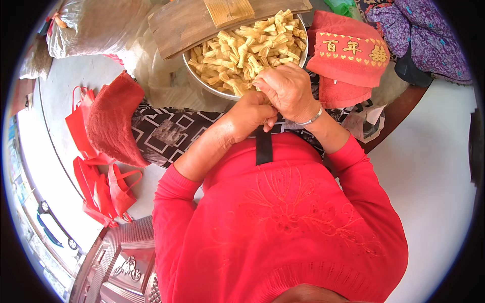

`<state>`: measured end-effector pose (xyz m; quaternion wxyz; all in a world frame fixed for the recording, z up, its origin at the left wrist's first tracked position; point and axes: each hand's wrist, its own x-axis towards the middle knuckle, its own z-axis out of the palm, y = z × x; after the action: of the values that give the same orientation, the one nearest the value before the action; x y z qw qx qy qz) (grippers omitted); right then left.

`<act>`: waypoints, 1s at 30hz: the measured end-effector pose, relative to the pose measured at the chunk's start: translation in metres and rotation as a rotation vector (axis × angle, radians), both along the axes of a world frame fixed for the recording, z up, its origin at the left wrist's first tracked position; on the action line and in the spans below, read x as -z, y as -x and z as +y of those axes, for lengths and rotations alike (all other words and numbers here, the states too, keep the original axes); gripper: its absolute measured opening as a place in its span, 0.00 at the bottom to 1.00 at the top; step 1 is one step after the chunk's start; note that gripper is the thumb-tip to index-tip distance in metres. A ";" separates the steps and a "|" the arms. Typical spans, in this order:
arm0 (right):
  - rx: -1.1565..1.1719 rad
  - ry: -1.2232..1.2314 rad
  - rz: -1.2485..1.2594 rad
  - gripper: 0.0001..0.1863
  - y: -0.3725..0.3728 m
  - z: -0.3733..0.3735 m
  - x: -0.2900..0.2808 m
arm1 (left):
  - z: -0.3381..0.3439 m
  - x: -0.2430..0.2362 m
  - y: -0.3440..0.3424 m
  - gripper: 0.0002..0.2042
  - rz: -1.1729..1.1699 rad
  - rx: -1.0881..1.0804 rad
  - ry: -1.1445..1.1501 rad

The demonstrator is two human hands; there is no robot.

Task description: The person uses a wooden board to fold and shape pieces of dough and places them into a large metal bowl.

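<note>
My left hand and my right hand meet over my lap, just at the near rim of a round metal basin. Both are closed, fingers pinched together and touching each other. What lies between the fingertips is covered by the hands. Heaped in the basin are many knotted pale-yellow strips, which look like tofu skin. A metal bangle circles my right wrist.
A wooden board rests across the basin's far left side. Red towels drape both my knees. Red bags lie to the left, near a carved dark panel. A plastic sack stands far left; purple patterned cloth lies far right.
</note>
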<state>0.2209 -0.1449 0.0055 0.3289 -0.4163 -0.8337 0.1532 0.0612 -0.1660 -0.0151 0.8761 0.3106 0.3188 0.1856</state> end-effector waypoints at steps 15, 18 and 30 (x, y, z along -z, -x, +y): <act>-0.405 1.088 0.761 0.11 0.009 -0.035 -0.069 | 0.031 -0.047 0.040 0.22 0.245 -0.120 -0.471; -0.182 0.912 0.945 0.11 0.009 -0.011 -0.051 | 0.015 -0.045 0.022 0.21 0.113 -0.329 -0.327; 0.239 0.016 0.136 0.10 0.015 0.020 0.002 | 0.021 -0.009 0.007 0.12 0.078 -0.388 -0.202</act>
<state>0.2057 -0.1253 0.0035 0.3974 -0.5039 -0.7526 0.1474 0.0537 -0.1449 -0.0063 0.7753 0.3364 0.3860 0.3697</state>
